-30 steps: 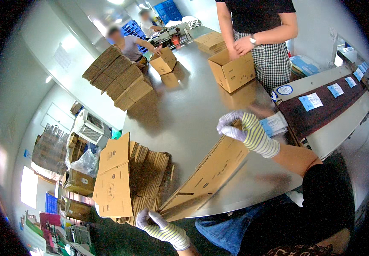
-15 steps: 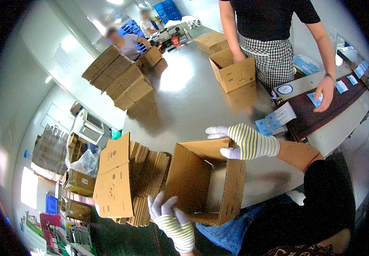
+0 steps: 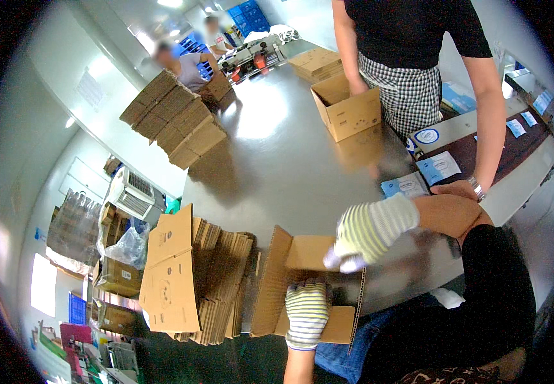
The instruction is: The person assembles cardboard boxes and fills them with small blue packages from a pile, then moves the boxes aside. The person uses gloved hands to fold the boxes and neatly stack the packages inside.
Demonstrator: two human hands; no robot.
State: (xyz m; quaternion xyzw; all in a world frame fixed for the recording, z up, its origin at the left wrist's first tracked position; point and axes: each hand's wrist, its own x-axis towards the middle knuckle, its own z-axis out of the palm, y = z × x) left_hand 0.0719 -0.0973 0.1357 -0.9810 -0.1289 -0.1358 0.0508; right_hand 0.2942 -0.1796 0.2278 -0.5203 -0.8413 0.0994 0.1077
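A brown cardboard box stands at the near edge of the table, its mouth toward me and its flaps partly folded in. My left hand, in a striped knit glove, reaches into the mouth over the near flap, its fingers hidden by the back of the hand. At the box's far right corner, my right hand in a matching glove has its fingers bent down together on the cardboard. Left of the box lies a stack of flattened cartons, with a printed carton panel leaning against it.
Across the metal table, a co-worker in a checked apron has one hand in an open box and the other near blue-and-white packets by a dark conveyor belt. Stacked cartons stand at far left.
My left hand has moved right, from beside the box into its mouth. My right hand has dropped lower on the box, whose flaps are now folded inward. The co-worker's hand moved nearer the packets.
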